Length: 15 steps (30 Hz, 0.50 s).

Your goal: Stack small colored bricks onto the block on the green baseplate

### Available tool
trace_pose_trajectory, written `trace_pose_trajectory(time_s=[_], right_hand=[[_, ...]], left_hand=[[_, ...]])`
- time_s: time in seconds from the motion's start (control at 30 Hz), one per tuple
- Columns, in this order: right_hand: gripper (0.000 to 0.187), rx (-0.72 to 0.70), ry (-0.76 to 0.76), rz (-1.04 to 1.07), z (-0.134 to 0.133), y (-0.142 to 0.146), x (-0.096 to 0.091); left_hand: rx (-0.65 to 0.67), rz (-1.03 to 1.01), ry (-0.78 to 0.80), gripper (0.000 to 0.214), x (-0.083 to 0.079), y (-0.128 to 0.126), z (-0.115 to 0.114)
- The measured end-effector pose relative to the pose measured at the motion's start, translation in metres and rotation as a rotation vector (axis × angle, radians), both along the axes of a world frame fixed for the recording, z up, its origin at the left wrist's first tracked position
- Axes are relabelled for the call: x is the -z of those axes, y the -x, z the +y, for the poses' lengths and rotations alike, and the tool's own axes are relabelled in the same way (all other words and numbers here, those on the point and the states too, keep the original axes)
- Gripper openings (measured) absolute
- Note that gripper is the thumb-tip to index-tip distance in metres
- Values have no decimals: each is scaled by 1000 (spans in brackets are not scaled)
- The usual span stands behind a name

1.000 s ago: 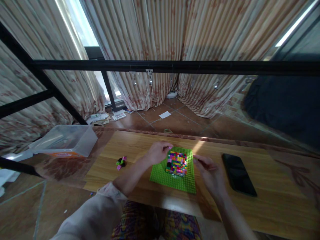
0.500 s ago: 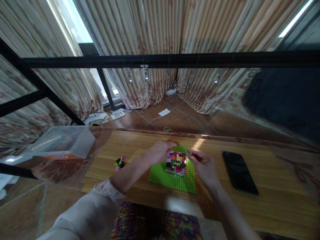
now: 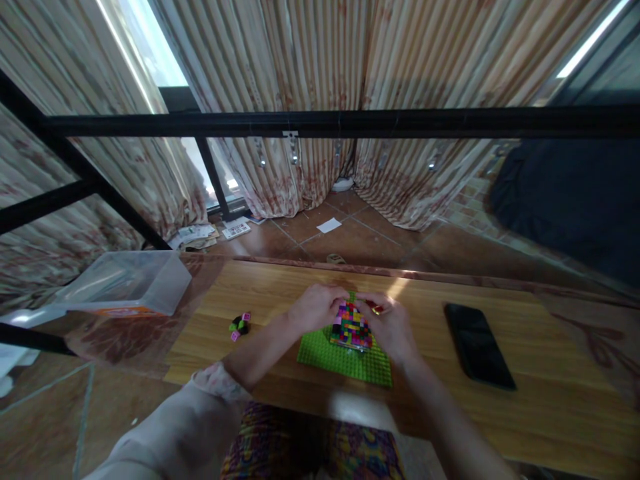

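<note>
A green studded baseplate [image 3: 334,359] lies on the wooden table [image 3: 550,373]. On it stands a block of many small coloured bricks [image 3: 351,327]. My left hand [image 3: 316,308] curls against the block's far left corner, fingers closed. My right hand [image 3: 388,325] presses on the block's right side, and a small red piece [image 3: 376,308] shows at its fingertips. What my left fingers hold is hidden.
A few loose small bricks [image 3: 239,325] lie left of the plate. A black phone [image 3: 479,344] rests at the right. A clear plastic box [image 3: 126,283] stands at the table's far left. A black metal rail [image 3: 320,123] crosses above the table.
My right hand has moved left from beside the plate onto the block's right side. My left hand stays at the block's far left corner.
</note>
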State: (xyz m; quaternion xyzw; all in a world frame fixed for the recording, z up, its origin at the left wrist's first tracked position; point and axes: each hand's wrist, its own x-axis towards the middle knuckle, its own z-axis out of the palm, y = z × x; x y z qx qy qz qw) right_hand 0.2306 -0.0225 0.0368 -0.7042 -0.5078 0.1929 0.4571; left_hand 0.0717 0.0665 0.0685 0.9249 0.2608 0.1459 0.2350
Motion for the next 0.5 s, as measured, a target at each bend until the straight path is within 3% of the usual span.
trace_pose_trajectory(time_s=[0.23, 0.33, 0.5], right_hand=[[25, -173, -74, -345, 5, 1, 2], [27, -235, -92, -372, 4, -4, 3], [30, -218, -83, -301, 5, -9, 3]], left_hand=[[-48, -15, 83, 31, 2, 0, 3], [-71, -25, 151, 29, 4, -1, 7], [-88, -42, 272, 27, 8, -2, 13]])
